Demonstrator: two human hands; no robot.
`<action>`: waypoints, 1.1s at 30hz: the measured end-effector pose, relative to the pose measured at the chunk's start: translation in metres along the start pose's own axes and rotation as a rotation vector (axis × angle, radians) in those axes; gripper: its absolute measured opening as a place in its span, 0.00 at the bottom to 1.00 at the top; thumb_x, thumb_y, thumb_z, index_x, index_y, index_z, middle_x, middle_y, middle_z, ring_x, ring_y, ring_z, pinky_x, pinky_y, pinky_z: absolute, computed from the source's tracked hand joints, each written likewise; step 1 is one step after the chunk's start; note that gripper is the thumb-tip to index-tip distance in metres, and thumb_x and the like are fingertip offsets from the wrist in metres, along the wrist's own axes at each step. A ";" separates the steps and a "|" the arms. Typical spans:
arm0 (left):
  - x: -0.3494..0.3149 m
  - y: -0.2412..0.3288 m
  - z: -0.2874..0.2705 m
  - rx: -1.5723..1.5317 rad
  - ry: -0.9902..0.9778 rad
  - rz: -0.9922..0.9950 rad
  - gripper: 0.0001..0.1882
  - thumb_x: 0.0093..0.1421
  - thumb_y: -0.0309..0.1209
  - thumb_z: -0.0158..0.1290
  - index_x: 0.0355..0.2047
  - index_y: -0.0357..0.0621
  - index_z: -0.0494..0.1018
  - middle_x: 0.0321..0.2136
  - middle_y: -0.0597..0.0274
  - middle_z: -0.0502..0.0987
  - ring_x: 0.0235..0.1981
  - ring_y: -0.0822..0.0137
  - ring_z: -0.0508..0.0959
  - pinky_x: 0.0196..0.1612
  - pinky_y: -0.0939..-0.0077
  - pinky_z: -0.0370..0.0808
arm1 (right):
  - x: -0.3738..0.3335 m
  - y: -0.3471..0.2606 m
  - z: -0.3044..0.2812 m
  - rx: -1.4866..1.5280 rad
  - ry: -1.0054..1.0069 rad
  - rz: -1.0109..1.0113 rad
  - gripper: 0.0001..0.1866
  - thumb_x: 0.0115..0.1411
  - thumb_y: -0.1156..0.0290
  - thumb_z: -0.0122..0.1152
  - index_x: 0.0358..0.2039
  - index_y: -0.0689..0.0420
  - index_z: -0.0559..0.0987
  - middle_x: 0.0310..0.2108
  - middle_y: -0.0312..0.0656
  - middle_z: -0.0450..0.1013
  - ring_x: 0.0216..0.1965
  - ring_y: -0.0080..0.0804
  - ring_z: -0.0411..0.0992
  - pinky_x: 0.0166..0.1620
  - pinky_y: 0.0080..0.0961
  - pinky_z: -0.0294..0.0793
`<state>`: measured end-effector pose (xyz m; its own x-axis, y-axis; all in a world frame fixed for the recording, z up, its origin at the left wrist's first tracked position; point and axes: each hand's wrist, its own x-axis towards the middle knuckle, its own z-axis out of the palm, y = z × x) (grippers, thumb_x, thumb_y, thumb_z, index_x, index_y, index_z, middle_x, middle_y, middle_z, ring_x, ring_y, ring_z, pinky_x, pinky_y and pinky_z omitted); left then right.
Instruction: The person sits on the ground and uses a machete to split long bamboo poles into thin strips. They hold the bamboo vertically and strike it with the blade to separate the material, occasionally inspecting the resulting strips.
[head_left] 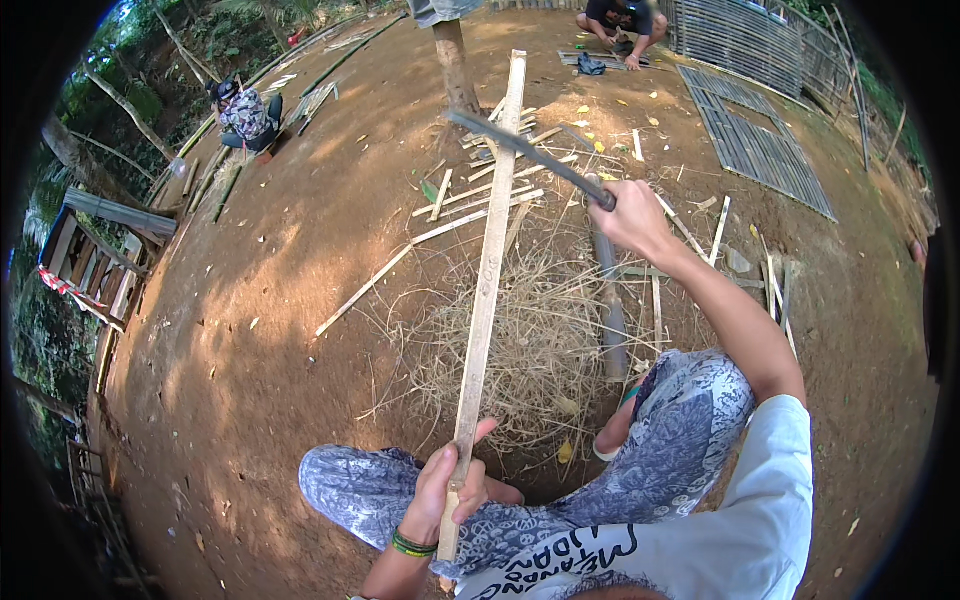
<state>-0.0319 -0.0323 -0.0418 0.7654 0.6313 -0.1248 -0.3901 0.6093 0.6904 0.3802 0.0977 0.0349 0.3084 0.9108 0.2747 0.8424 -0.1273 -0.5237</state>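
A long, flat bamboo strip slants upward and away from my lap. My left hand is closed round its near end, with a banded bracelet on that wrist. Gripped by its handle in my right hand is a machete with a long dark blade. The blade points up and left and crosses the strip near its far part; whether they touch, I cannot tell. Below the strip lies a heap of thin bamboo shavings between my bent legs. A dark round pole lies beside the heap.
Several cut bamboo slats lie scattered ahead, near a tree trunk. One person sits at the far left and another squats at the far right. Bamboo panels lie on the right; a wooden structure stands left.
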 end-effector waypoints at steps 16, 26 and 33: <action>0.060 0.008 0.022 -0.047 0.066 0.026 0.24 0.77 0.46 0.26 0.58 0.43 0.62 0.14 0.70 0.58 0.07 0.77 0.56 0.12 0.81 0.57 | -0.075 -0.062 0.033 -0.120 -0.239 -0.780 0.07 0.41 0.69 0.63 0.21 0.57 0.77 0.15 0.45 0.74 0.18 0.45 0.76 0.25 0.43 0.76; 0.036 0.014 0.020 -0.077 0.006 0.036 0.23 0.77 0.47 0.25 0.49 0.43 0.63 0.12 0.74 0.55 0.06 0.79 0.54 0.11 0.82 0.55 | -0.046 -0.050 0.035 -0.151 -0.089 -0.718 0.09 0.39 0.68 0.65 0.22 0.55 0.75 0.16 0.45 0.74 0.20 0.49 0.76 0.26 0.47 0.75; 0.015 0.009 0.015 -0.146 -0.015 -0.013 0.23 0.77 0.46 0.23 0.46 0.43 0.63 0.11 0.74 0.54 0.05 0.80 0.54 0.10 0.82 0.54 | -0.028 -0.031 0.029 -0.222 -0.052 -0.610 0.08 0.40 0.67 0.64 0.22 0.53 0.77 0.16 0.45 0.74 0.21 0.51 0.76 0.29 0.49 0.75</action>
<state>-0.0166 -0.0241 -0.0268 0.7781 0.6163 -0.1219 -0.4495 0.6817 0.5772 0.3321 0.0871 0.0200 -0.2716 0.8622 0.4277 0.9324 0.3458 -0.1052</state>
